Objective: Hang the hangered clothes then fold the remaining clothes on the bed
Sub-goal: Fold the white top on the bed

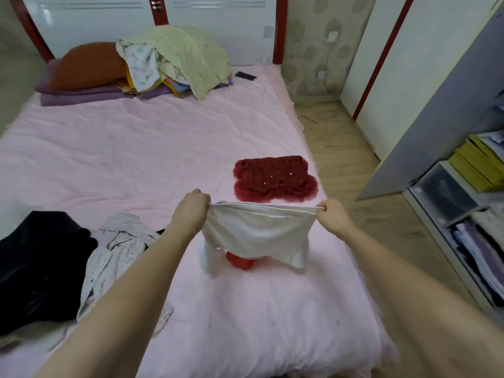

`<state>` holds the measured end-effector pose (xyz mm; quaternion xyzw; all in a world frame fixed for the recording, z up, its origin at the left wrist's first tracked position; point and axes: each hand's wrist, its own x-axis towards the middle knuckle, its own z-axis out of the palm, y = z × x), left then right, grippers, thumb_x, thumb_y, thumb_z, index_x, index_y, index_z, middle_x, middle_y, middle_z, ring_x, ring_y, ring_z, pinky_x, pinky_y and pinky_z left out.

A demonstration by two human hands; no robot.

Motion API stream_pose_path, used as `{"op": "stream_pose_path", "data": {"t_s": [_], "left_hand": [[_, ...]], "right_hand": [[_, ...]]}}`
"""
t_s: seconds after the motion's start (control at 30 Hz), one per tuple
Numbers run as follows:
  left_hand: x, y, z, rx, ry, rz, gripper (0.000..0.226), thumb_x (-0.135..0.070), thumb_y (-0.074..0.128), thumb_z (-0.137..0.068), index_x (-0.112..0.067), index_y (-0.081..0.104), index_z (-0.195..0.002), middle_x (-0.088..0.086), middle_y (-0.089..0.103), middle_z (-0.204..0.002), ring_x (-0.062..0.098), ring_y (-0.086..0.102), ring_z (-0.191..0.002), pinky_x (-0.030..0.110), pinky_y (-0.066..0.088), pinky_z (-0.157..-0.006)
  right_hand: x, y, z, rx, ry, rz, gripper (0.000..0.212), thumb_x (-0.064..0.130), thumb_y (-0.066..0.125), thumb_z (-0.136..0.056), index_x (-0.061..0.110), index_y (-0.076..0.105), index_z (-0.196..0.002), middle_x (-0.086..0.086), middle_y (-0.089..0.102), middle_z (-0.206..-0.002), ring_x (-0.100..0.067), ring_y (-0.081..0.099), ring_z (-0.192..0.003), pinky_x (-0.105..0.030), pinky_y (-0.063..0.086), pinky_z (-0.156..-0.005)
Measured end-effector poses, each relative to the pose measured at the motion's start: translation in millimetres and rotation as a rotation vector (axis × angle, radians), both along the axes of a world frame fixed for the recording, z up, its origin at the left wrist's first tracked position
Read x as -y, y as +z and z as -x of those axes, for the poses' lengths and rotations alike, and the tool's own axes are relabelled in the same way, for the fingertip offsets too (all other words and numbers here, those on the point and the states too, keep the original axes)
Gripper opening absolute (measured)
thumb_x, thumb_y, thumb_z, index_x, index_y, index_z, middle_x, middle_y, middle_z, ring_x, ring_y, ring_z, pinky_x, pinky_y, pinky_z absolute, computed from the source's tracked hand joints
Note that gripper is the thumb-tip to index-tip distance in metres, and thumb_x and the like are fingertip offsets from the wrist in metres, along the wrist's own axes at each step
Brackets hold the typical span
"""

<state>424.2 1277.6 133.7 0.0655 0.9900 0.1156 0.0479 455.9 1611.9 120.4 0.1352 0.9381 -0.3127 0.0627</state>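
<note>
I hold a white garment [256, 233] stretched between both hands above the pink bed [136, 148]. My left hand [191, 211] pinches its top left corner and my right hand [334, 215] pinches its top right corner. The cloth hangs down with its lower ends near the sheet, and a red patch [241, 261] shows beneath it. A folded dark red sequinned garment [275, 178] lies just beyond, near the bed's right edge. At the lower left lie a black garment [41, 268] and a pale striped hooded garment [117, 252], both unfolded.
A heap of bedding with a yellow-green blanket [191, 53], an orange pillow [87, 64] and purple folded covers sits at the headboard. A dark phone [245, 76] lies beside it. On the right are the wooden floor [346, 159] and shelves [463, 208] with boxes and stacked cloth.
</note>
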Motion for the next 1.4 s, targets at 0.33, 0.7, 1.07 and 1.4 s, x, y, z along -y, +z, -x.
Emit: {"op": "stream_pose_path", "data": {"t_s": [0.33, 0.7, 1.07, 1.4], "left_hand": [[8, 21, -34, -0.033, -0.003, -0.015, 0.015, -0.002, 0.047, -0.090, -0.004, 0.061, -0.085, 0.010, 0.046, -0.083, 0.033, 0.053, -0.085, 0.030, 0.031, -0.063], [24, 30, -38, -0.324, -0.012, -0.194, 0.017, -0.003, 0.049, -0.092, 0.002, 0.065, -0.096, 0.019, 0.052, -0.097, 0.032, 0.051, -0.092, 0.033, 0.039, -0.071], [47, -100, -128, 0.721, -0.332, 0.294, 0.022, -0.023, 0.056, -0.090, -0.011, 0.069, -0.104, 0.007, 0.065, -0.107, 0.028, 0.059, -0.101, 0.037, 0.049, -0.092], [29, -173, -74, 0.537, -0.239, 0.163, 0.036, -0.026, 0.045, -0.099, -0.019, 0.052, -0.134, 0.002, 0.051, -0.135, 0.020, 0.047, -0.126, 0.030, 0.039, -0.099]], "right_hand": [[9, 30, -30, 0.015, 0.147, -0.256, 0.031, 0.000, 0.053, -0.082, 0.007, 0.042, -0.054, -0.016, 0.046, -0.063, -0.029, 0.043, -0.066, -0.034, 0.027, -0.055], [32, 28, -35, -0.399, -0.054, -0.191, 0.033, -0.006, 0.040, -0.089, -0.007, 0.065, -0.110, -0.024, 0.051, -0.130, -0.038, 0.053, -0.111, -0.038, 0.040, -0.094], [58, -83, -134, 0.434, 0.324, -0.306, 0.016, 0.003, 0.051, -0.084, 0.005, 0.064, -0.076, -0.020, 0.066, -0.103, -0.033, 0.060, -0.099, -0.029, 0.041, -0.070], [78, -166, -69, 0.409, 0.303, -0.145, 0.041, 0.002, 0.042, -0.090, 0.007, 0.058, -0.127, -0.011, 0.054, -0.135, -0.024, 0.049, -0.125, -0.027, 0.038, -0.098]]}}
